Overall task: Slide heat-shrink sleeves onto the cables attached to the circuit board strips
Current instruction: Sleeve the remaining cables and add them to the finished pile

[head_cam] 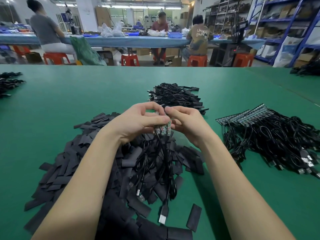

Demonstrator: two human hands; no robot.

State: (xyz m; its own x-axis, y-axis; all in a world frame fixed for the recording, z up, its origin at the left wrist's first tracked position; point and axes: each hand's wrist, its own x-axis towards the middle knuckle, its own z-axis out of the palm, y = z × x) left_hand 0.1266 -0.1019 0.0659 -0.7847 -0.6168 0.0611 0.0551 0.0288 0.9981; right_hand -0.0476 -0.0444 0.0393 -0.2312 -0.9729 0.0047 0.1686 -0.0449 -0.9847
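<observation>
Over the matte green tabletop (69, 104), the left hand (138, 121) grips a bunched row of small circuit board strips (162, 129), whose thin glossy black cables (155, 161) hang down toward the near edge. The right hand (186, 121) pinches at the strips' top with curled fingers. Beneath lies a heap of flat, dull black heat-shrink sleeves (83, 163). To the right rests a fanned pile of unsleeved boards with cables (270, 135); further away, a tangled finished bundle (176, 97).

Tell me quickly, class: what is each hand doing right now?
Left hand: grips the board strip with its cables hanging.
Right hand: fingers curled at the strip's top, apparently pinching it.
</observation>
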